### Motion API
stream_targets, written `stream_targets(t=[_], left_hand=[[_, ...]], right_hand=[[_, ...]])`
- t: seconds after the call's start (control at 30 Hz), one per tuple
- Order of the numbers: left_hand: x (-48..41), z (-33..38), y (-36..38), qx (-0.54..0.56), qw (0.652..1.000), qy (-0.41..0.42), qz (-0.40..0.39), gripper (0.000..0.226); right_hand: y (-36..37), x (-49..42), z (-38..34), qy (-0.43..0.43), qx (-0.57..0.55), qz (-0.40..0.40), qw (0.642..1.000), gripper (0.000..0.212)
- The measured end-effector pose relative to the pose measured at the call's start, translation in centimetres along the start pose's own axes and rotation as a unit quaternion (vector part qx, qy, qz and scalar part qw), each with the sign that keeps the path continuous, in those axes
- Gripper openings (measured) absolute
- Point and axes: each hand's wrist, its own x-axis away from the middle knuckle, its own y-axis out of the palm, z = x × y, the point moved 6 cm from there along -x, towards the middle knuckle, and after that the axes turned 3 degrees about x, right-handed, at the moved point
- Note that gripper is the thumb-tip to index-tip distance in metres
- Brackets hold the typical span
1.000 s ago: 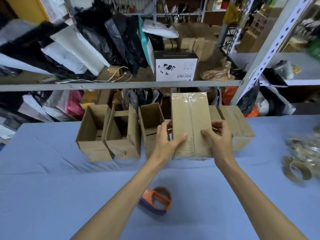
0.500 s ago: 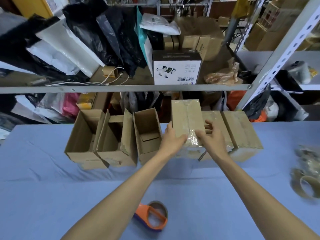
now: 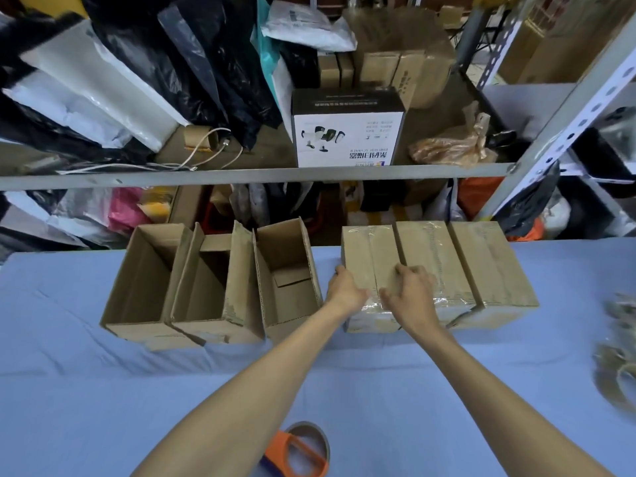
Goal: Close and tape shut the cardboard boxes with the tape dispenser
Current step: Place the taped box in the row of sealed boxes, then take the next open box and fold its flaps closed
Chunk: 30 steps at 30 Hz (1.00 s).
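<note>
1. Cardboard boxes (image 3: pixel 488 266) stand six in a row across the middle of the blue table (image 3: pixel 69 407), running from 9 to 3 o'clock.
2. Three open boxes (image 3: pixel 285 270) sit touching on the 9 o'clock side, flaps up.
3. At centre is a taped box (image 3: pixel 368 249), its lid shut under clear tape. Two more sealed ones sit tight against its 3 o'clock side.
4. At that box's 9 o'clock edge, the left hand (image 3: pixel 346 290) grips it, fingers curled over the side and thumb on the lid.
5. On the same lid, the right hand (image 3: pixel 411 294) rests with bent fingers; whether they clutch anything I cannot tell.
6. An orange tape dispenser (image 3: pixel 297 452) lies at 6 o'clock between the forearms, untouched.
7. Blurred tape rolls (image 3: pixel 616 373) lie at 4 o'clock.
8. At 12 o'clock, a shelf (image 3: pixel 241 173) carries a white carton (image 3: pixel 347 132).
</note>
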Motion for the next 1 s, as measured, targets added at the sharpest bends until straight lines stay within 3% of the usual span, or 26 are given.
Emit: stream_targets(t=[0.13, 0.23, 0.4, 0.5, 0.57, 0.63, 0.77, 0.87, 1.0], left_hand=[[-0.3, 0.2, 0.0, -0.024, 1.000, 0.017, 0.000, 0.063], [0.4, 1.4, -0.5, -0.065, 0.995, 0.076, 0.014, 0.058], [3.6, 3.7, -5.7, 0.027, 0.960, 0.226, 0.162, 0.044], [4.6, 2.0, -9.7, 0.021, 0.953, 0.188, 0.236, 0.044], [5.2, 0.1, -11.8, 0.008, 0.952, 0.156, 0.263, 0.042], [5.7, -1.9, -13.0, -0.023, 0.951, 0.136, 0.275, 0.040], [6.7, -4.1, -12.6, -0.152, 0.955, 0.133, 0.216, 0.035], [8.0, -3.9, -12.6, -0.133, 0.955, 0.178, 0.196, 0.034], [10.1, -2.9, -15.3, -0.070, 0.944, 0.220, 0.236, 0.036]], right_hand=[[-0.1, -0.2, -0.4, -0.009, 0.009, 0.016, 1.000, 0.038], [-0.5, -0.1, -1.0, -0.045, 0.060, 0.032, 0.997, 0.026], [-0.7, 0.2, -1.5, -0.043, 0.111, 0.008, 0.993, 0.021], [-1.2, 1.0, -2.7, -0.070, 0.129, 0.036, 0.989, 0.024], [-1.3, 2.3, -4.8, -0.125, 0.058, 0.063, 0.989, 0.029], [-0.3, 3.6, -7.6, -0.159, -0.032, 0.030, 0.986, 0.033], [3.9, 4.4, -11.3, -0.091, -0.015, -0.073, 0.993, 0.050], [4.8, 4.5, -11.7, -0.013, -0.017, -0.100, 0.995, 0.028], [2.5, 6.1, -11.9, -0.015, -0.057, -0.060, 0.996, 0.025]])
